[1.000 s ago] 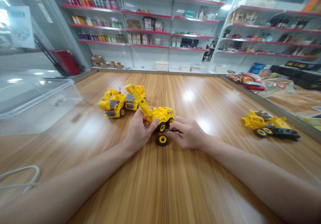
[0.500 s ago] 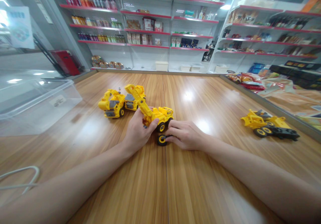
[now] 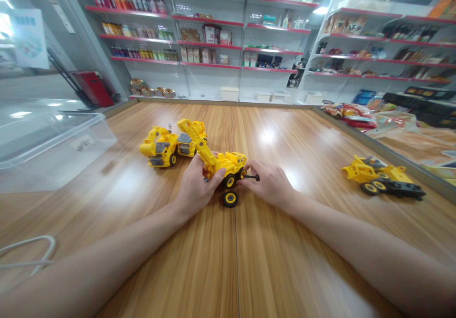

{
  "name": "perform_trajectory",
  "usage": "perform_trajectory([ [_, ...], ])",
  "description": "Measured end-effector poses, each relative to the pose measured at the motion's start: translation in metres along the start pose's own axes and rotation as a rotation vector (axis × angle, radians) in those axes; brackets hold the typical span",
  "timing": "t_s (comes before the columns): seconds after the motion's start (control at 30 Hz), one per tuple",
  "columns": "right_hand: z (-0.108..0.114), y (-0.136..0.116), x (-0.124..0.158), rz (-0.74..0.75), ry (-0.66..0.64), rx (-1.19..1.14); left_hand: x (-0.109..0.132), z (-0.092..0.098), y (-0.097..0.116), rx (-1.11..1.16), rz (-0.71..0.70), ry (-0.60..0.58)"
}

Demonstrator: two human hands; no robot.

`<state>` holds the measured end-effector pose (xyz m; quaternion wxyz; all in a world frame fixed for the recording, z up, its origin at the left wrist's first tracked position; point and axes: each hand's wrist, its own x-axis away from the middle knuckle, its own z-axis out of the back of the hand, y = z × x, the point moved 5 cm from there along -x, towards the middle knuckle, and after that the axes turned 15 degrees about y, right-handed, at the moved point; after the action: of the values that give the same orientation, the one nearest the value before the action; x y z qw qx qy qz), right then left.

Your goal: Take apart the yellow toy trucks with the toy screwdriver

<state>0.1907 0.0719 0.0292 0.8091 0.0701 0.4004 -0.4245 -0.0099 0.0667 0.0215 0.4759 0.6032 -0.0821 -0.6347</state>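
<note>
The left hand (image 3: pixel 197 185) clamps a yellow toy crane (image 3: pixel 221 162), the right hand (image 3: pixel 272 182) pinching a black rod (image 3: pixel 252 177) at its four o'clock.

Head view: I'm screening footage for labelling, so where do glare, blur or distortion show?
In the head view, white glare marks the tabletop near the left hand and right hand; same view, the sheet at far left is too blurred to read, some shelves slant, perhaps lens distortion, and the toy truck and loose wheel are clear enough to recognise.

Smooth yellow plastic toy truck (image 3: pixel 231 164), glossy wood-grain tabletop (image 3: pixel 285 261), clear plastic bin (image 3: pixel 53 154)
</note>
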Motion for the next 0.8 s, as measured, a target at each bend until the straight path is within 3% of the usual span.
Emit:
perform_trajectory([
  [0.17, -0.0067, 0.0088, -0.0003, -0.11, -0.083, 0.069, 0.0001, 0.0003, 0.0003, 0.005, 0.009, 0.019],
  [0.8, -0.0052, 0.0079, 0.0012, -0.14, -0.08, 0.112, -0.0001, 0.0001, -0.0011, -0.004, 0.01, 0.024],
])
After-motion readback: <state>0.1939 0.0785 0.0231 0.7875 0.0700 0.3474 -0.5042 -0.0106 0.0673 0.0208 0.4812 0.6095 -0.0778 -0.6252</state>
